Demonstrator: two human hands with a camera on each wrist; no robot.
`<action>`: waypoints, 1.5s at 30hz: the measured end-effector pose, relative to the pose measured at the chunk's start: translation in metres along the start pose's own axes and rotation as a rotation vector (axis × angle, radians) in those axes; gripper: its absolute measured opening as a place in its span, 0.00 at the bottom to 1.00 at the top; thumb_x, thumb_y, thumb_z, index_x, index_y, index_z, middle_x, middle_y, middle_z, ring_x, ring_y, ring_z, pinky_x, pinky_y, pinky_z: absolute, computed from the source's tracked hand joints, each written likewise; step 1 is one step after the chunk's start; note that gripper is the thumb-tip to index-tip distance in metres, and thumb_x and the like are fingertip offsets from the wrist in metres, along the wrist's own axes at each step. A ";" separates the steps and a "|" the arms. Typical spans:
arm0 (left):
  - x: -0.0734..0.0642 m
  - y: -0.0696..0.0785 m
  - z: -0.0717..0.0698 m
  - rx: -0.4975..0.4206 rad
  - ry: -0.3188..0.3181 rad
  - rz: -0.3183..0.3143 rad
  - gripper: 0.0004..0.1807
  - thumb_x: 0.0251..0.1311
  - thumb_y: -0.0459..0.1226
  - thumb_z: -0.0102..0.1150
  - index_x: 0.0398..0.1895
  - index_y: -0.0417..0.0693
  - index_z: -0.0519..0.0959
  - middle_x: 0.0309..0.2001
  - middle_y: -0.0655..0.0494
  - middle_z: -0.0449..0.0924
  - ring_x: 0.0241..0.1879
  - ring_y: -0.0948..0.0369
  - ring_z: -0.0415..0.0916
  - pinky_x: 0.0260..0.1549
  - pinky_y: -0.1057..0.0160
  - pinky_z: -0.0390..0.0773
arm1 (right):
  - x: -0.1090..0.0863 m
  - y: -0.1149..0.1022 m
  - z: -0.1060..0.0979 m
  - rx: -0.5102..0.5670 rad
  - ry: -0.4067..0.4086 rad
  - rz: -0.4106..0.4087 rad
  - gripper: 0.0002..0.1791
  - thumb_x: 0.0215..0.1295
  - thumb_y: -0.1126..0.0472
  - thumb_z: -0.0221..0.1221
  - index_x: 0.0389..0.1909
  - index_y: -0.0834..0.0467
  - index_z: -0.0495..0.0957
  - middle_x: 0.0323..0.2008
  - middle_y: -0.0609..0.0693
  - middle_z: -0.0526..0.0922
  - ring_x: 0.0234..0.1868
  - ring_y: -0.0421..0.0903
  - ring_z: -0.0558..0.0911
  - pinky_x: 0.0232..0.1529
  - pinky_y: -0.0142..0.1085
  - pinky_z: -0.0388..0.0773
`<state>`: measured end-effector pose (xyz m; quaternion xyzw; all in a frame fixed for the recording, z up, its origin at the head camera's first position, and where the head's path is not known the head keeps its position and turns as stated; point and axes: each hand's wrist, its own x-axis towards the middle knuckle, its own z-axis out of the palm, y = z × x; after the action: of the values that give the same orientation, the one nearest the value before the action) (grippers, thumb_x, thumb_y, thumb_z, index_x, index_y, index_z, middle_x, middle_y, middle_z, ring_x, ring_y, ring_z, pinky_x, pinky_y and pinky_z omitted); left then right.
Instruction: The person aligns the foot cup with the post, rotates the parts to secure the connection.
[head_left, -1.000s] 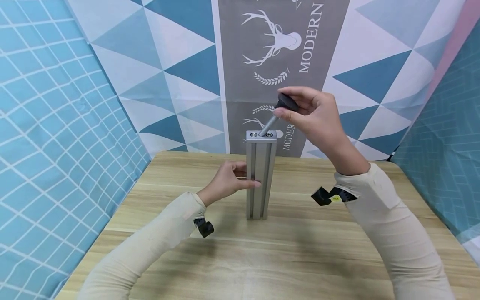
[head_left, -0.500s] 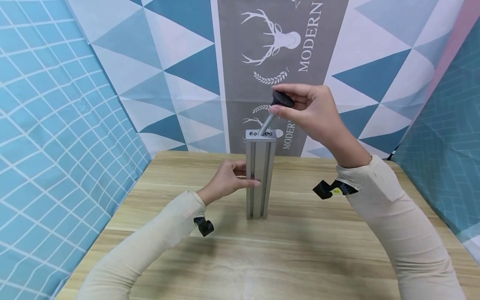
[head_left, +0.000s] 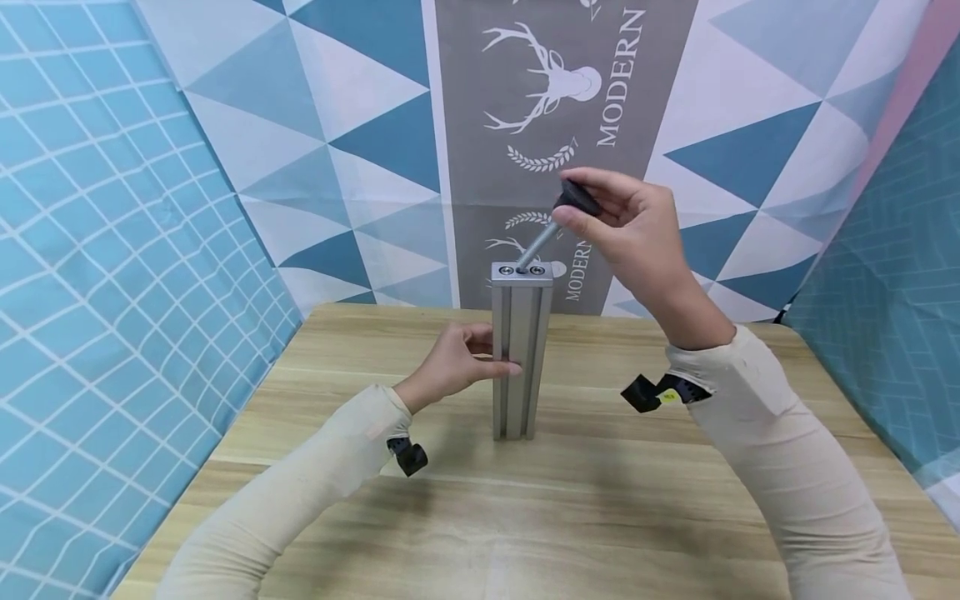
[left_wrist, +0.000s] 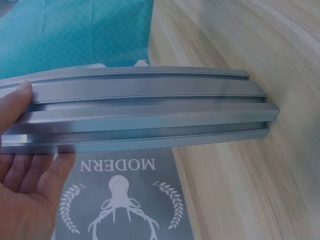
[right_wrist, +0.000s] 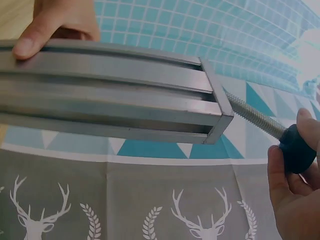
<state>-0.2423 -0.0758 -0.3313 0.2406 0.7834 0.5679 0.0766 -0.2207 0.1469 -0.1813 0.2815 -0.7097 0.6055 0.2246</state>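
A silver aluminum profile point(head_left: 517, 358) with slotted sides stands upright on the table. My left hand point(head_left: 453, 362) grips it around mid-height, thumb across the front face and fingers behind. On its upper end is a flat end plate point(head_left: 522, 275) with two screws. My right hand point(head_left: 637, 225) pinches the black round base of a leveling foot point(head_left: 577, 198) between thumb and fingers. Its threaded rod point(right_wrist: 257, 117) slants down leftward, its tip at the middle of the end plate between the screws. In the right wrist view the rod leans at an angle to the profile.
The wooden table point(head_left: 645, 483) runs under both forearms. A patterned cloth wall point(head_left: 375, 150) with deer prints rises behind it. Blue tiled-print sheets close off the left side point(head_left: 112, 250) and the right side. Small black wrist cameras point(head_left: 408, 456) hang from both sleeves.
My right hand tips the leveling foot a little left, then back right, so its rod now leans further right. The left hand and the profile stay in place.
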 end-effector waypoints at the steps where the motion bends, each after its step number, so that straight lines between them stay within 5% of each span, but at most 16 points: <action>1: 0.000 0.000 0.000 0.000 0.001 -0.004 0.20 0.49 0.35 0.73 0.47 0.42 0.82 0.41 0.50 0.85 0.41 0.58 0.83 0.41 0.60 0.80 | 0.001 -0.001 0.000 0.000 -0.015 0.002 0.20 0.58 0.68 0.65 0.53 0.64 0.80 0.48 0.54 0.82 0.47 0.43 0.83 0.51 0.30 0.75; 15: -0.013 0.029 0.001 0.005 -0.006 -0.014 0.18 0.51 0.30 0.70 0.46 0.36 0.81 0.40 0.46 0.85 0.40 0.57 0.83 0.41 0.61 0.80 | 0.017 -0.014 0.004 -0.222 -0.196 -0.008 0.21 0.56 0.66 0.67 0.53 0.64 0.80 0.50 0.61 0.81 0.44 0.39 0.84 0.46 0.27 0.77; 37: -0.011 0.026 0.001 0.011 -0.015 0.009 0.19 0.51 0.30 0.70 0.48 0.36 0.81 0.42 0.46 0.84 0.41 0.57 0.83 0.42 0.60 0.80 | 0.035 -0.037 0.010 -0.598 -0.419 -0.114 0.22 0.56 0.59 0.69 0.53 0.57 0.82 0.45 0.53 0.84 0.38 0.43 0.85 0.36 0.24 0.74; 45: 0.001 0.002 -0.001 0.011 -0.012 0.001 0.20 0.50 0.31 0.71 0.49 0.39 0.81 0.43 0.47 0.84 0.42 0.57 0.83 0.41 0.60 0.80 | 0.036 -0.040 0.015 -0.646 -0.406 -0.065 0.23 0.56 0.55 0.69 0.52 0.57 0.82 0.42 0.53 0.84 0.36 0.43 0.84 0.35 0.26 0.73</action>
<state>-0.2424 -0.0754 -0.3287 0.2450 0.7860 0.5620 0.0794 -0.2198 0.1230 -0.1308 0.3328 -0.8847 0.2752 0.1757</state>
